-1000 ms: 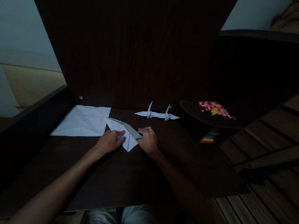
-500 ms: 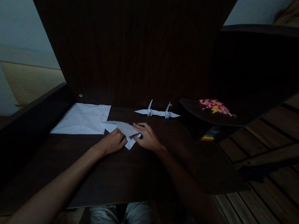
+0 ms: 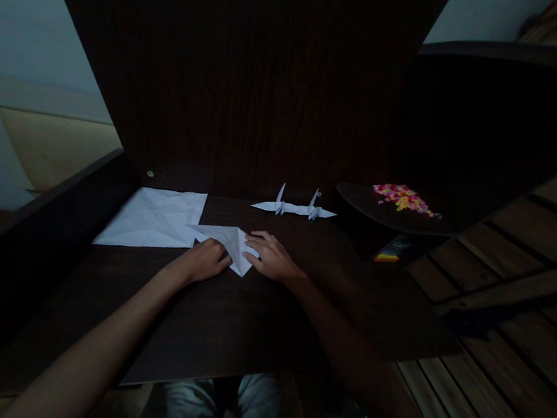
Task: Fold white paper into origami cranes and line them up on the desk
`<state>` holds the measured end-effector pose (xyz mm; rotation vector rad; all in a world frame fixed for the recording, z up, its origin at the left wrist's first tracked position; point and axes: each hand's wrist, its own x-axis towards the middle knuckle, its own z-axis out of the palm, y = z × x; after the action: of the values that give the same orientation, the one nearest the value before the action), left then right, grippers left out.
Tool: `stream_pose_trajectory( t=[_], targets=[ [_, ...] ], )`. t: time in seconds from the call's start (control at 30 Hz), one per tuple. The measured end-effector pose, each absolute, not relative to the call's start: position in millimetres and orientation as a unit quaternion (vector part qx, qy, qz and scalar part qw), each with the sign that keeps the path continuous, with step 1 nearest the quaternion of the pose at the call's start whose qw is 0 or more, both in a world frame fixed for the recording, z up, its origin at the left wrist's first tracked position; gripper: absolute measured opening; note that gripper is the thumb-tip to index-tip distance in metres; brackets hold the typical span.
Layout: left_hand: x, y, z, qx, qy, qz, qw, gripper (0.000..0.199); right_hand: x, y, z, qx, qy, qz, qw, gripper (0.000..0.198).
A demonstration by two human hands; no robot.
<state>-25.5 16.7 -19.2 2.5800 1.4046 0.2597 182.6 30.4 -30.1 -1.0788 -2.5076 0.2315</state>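
Note:
A white sheet of folded paper lies on the dark desktop in front of me, its lower corner pointing toward me and a long pointed flap reaching left. My left hand rests at its lower left edge with curled fingers closed on the paper; the fingertips are partly hidden. On the paper's right side, my right hand presses with fingers stretched out and the thumb apart. A crease line runs down the paper between the two hands.
A larger creased white sheet lies at the left, touching the pointed flap. Two joined white paper cranes stand by the back panel. Small colorful pieces are heaped on a corner shelf at right. A raised side board borders the left.
The paper's right flap has been laid over flatter, and the central crease now shows. My left hand has shifted slightly left; my right hand stays on the right side.

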Motion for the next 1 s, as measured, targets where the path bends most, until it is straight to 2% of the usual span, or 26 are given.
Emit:
stream_pose_trajectory(
  t=[0.27,0.43,0.7,1.0],
  targets=[
    [-22.2,15.8,-11.7,0.857,0.495,0.132,0.058,0.024,177.6,29.2,-36.4,-0.369,-0.91,0.084,0.166,0.049],
    [-17.3,10.7,-15.6,0.871,0.439,0.201,0.089,0.041,178.0,30.0,-31.5,-0.4,-0.891,0.135,0.17,0.05],
    [-10.7,3.7,-24.4,0.908,0.393,0.143,0.041,0.043,184.8,33.8,-26.8,-0.442,-0.85,0.199,0.206,0.077],
    [-4.3,-2.9,-17.8,0.9,0.433,0.048,0.029,0.047,195.7,31.1,-17.0,-0.422,-0.876,0.157,0.173,0.052]
  ],
)
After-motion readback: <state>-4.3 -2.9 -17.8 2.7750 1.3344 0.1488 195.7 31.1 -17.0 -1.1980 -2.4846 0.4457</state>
